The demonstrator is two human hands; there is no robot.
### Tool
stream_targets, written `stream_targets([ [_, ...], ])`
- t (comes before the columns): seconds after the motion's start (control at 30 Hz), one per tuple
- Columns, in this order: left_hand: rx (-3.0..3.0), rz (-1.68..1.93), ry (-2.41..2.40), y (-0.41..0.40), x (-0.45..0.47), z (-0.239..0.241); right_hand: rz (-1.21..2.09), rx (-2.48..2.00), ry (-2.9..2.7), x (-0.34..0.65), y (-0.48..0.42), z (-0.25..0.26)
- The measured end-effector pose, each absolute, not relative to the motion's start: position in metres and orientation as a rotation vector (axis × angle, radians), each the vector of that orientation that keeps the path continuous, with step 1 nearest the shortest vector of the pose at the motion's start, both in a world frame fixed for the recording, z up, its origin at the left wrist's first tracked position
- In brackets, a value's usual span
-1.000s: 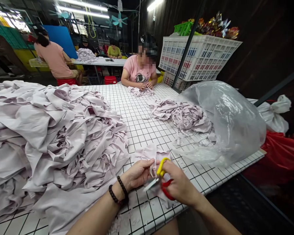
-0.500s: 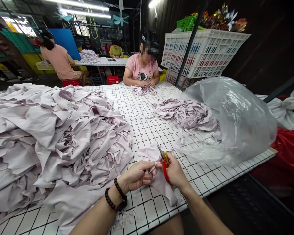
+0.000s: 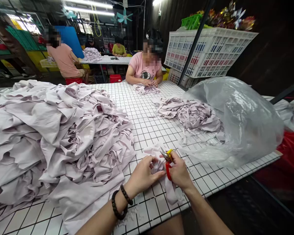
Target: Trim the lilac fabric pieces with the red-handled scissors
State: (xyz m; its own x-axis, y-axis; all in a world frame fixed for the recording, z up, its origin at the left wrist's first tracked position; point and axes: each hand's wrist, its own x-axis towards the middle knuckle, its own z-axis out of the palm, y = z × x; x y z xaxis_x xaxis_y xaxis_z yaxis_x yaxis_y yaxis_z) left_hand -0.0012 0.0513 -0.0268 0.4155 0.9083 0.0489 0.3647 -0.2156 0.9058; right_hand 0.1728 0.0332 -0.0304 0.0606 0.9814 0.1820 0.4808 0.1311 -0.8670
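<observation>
Hands close together over one cloth piece (image 3: 159,166), just right of the big fabric heap (image 3: 63,130). Left hand (image 3: 142,174): thumb and forefinger spread; can't tell if the other fingers pin cloth. Right hand (image 3: 180,171): wrapped round red-and-yellow scissors (image 3: 167,165), blades look slightly parted. Main risk, I'd say: bunched cloth plus left fingertips that near the blades could mean a nicked finger or a snip into good fabric. Piece's tail, on the side away from the heap, lies near the surface (image 3: 142,130) edge; a tug could drop it. Scraps (image 3: 133,213) near right of the heap could cling. Farther right of the heap, smaller clump (image 3: 193,114) meets a plastic bag (image 3: 235,120); a careless reach might snag the film.
</observation>
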Motion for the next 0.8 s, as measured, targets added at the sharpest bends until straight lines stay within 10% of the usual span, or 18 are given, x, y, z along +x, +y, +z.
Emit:
stream_targets([
  [0.47, 1.888, 1.051, 1.786, 0.039, -0.03, -0.03, 0.44, -1.471, -1.508, 0.187, 0.025, -0.042],
  [0.8, 1.526, 0.501, 0.832, 0.056, 0.011, -0.017, 0.529, -1.4, -1.581, 0.185, 0.022, -0.022],
])
